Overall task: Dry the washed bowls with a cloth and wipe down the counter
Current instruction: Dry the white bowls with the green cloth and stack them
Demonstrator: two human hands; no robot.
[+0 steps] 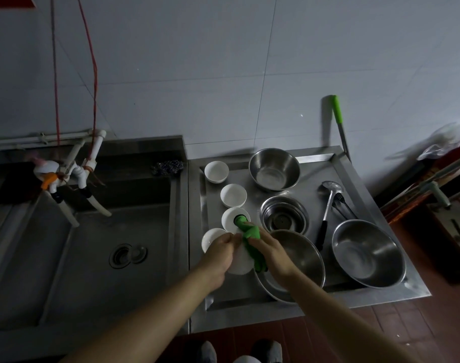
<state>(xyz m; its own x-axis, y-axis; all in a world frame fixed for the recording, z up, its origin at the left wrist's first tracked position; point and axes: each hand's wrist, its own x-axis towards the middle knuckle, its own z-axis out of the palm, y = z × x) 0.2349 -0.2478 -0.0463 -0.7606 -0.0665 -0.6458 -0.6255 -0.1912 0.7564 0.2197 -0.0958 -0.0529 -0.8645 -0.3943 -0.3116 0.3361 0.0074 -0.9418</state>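
My left hand grips a white bowl, held tilted above the steel counter. My right hand holds a green cloth pressed against that bowl. Below my hands, a row of white bowls stands along the counter's left side: one at the back, a second, a third partly under the cloth, and another beside my left hand.
Steel bowls crowd the counter: one at the back, a nested stack, a big one under my right arm, another at right. A ladle lies between them. A deep sink is at left.
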